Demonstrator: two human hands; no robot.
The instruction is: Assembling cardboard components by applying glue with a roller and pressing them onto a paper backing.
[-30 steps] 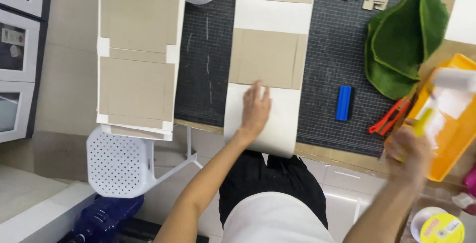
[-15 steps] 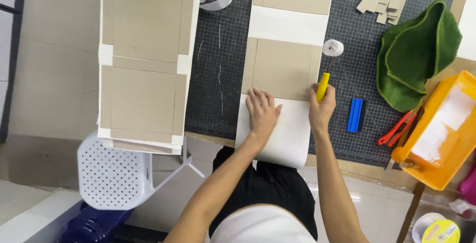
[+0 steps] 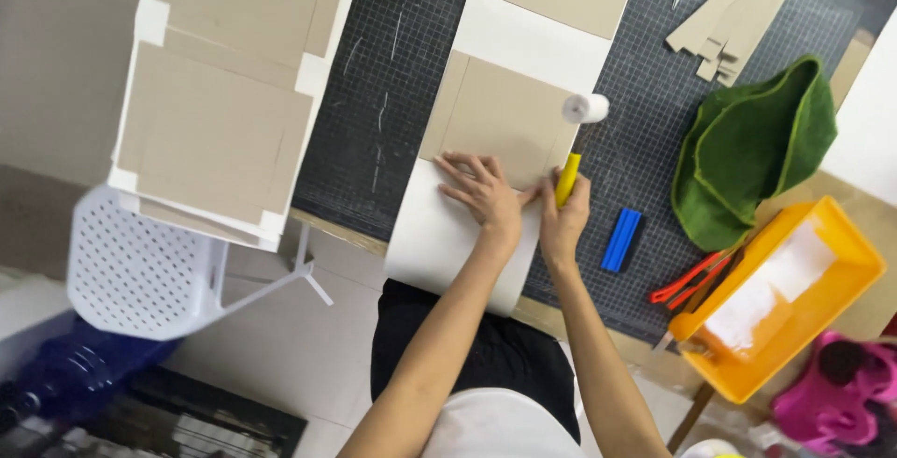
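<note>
My left hand [image 3: 483, 193] lies flat, fingers spread, on a white sheet [image 3: 439, 236] where it meets a brown cardboard panel [image 3: 500, 120] on the dark cutting mat [image 3: 374, 112]. My right hand [image 3: 562, 218] grips the yellow handle of a small paint roller [image 3: 579, 131], whose white roller head rests at the cardboard's right edge. Both hands are side by side, nearly touching.
A stack of taped cardboard panels [image 3: 224, 93] lies at the left over a white perforated chair [image 3: 140, 271]. A blue block [image 3: 621, 239], red scissors [image 3: 696, 276], a yellow tray [image 3: 780, 299] holding white glue, a green cloth [image 3: 757, 154] and cardboard strips [image 3: 738, 14] sit at the right.
My right hand came from the yellow tray with the roller to the cardboard beside my left hand. The roller head now rests higher on the panel's edge.
</note>
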